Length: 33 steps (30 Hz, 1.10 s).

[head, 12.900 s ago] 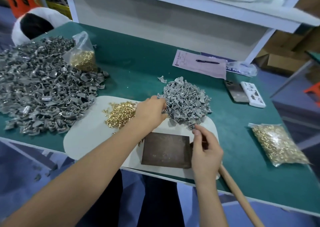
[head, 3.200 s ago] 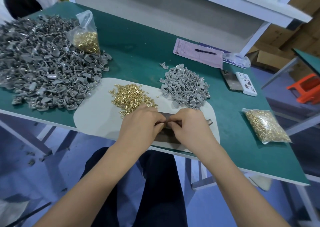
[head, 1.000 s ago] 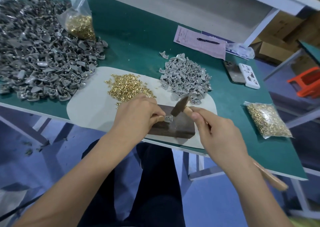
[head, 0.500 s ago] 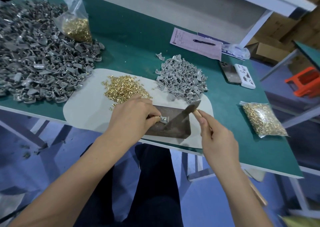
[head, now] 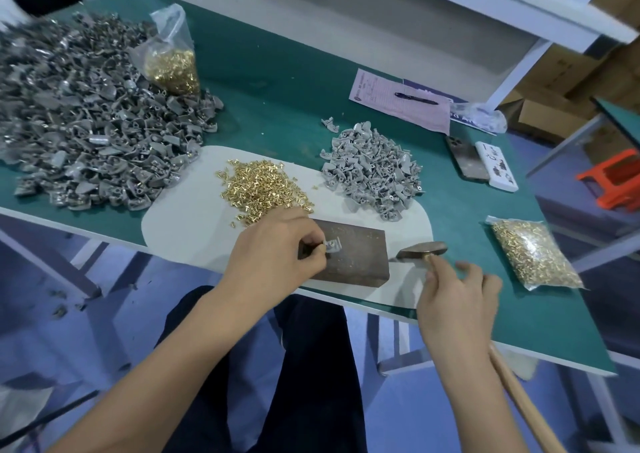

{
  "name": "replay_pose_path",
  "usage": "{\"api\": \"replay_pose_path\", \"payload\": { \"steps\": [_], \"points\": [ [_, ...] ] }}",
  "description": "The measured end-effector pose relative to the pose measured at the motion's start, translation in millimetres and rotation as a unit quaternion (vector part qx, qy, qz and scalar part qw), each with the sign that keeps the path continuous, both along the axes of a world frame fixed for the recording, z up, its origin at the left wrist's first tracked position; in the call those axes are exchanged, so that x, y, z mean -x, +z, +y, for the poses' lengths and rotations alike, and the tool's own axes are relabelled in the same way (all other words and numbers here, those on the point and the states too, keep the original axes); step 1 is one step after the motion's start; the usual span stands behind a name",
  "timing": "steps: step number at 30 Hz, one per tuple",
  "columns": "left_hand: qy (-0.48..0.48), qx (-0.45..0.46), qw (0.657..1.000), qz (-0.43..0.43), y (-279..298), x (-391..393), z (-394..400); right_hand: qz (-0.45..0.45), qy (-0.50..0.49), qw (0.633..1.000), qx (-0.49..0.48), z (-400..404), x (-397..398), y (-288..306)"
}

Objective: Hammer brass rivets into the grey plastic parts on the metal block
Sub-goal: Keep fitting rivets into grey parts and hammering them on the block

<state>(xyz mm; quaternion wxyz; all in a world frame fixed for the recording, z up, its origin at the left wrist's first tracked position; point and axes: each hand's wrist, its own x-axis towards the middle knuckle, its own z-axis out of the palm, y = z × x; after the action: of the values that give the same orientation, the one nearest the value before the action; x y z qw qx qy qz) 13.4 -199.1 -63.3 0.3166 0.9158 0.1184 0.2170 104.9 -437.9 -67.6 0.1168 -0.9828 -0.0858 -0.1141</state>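
Your left hand [head: 277, 255] pinches one grey plastic part [head: 333, 244] between thumb and fingertips, holding it down on the top of the metal block [head: 353, 255]; a glint of brass shows on the part, though whether the rivet is fully seated is too small to tell. Your right hand [head: 457, 293] sits at about four o'clock from the block, fingers loosely curled and partly spread around the wooden handle just under the hammer head [head: 422, 250]; the hold looks light, and how firmly it closes on the handle is hard to tell. The hammer head lies low, just beside the block's right edge at three o'clock, apart from the part. Judging from this, you are between blows or finishing with this piece, not mid-strike. As for progress, the loose brass rivets [head: 263, 187] are heaped at eleven o'clock from the block on the pale mat [head: 180, 217], and a small pile of grey parts [head: 372, 172] waits at one o'clock. A far larger heap of grey parts [head: 86, 127] fills the surface [head: 284, 78] out at ten o'clock, with a bag of rivets [head: 173, 61] resting against it; whether that heap is finished work or stock cannot be told from here. Another bag of rivets [head: 533, 251] lies at three o'clock, well apart from the hammer. With the small pile and both bags still holding plenty, much of the job appears to remain.
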Motion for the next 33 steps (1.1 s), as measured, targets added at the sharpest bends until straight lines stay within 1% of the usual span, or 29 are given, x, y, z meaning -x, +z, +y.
{"api": "replay_pose_path", "payload": {
  "steps": [1,3,5,7,8,10,13,20,26,29,33],
  "points": [
    [0.002,0.011,1.000,-0.006,-2,3,1,-0.019,0.031,0.999,-0.018,5,-1,2],
    [0.007,0.032,0.999,-0.011,-4,10,3,-0.031,0.122,0.988,-0.086,20,-1,10],
    [0.022,0.043,0.999,-0.014,-6,14,6,-0.018,0.225,0.960,-0.166,43,3,20],
    [0.033,0.035,0.999,-0.015,-5,17,9,0.026,0.314,0.922,-0.226,72,12,30],
    [0.039,0.028,0.999,-0.015,-4,19,11,0.043,0.349,0.906,-0.235,87,16,34],
    [0.058,0.017,0.998,-0.019,-1,25,21,0.058,0.392,0.892,-0.218,114,21,36],
    [0.096,0.015,0.995,-0.019,-1,42,46,0.071,0.415,0.888,-0.187,150,23,40],
    [0.192,0.032,0.981,0.013,-8,88,104,0.108,0.476,0.865,-0.117,234,43,28],
    [0.298,0.021,0.953,0.052,-18,111,147,0.093,0.501,0.859,-0.048,305,68,18],
    [0.321,0.015,0.945,0.062,-21,113,166,0.069,0.488,0.869,-0.047,334,72,11],
    [0.343,0.021,0.938,0.044,-26,111,182,0.036,0.441,0.893,-0.081,360,70,5]
  ]
}}
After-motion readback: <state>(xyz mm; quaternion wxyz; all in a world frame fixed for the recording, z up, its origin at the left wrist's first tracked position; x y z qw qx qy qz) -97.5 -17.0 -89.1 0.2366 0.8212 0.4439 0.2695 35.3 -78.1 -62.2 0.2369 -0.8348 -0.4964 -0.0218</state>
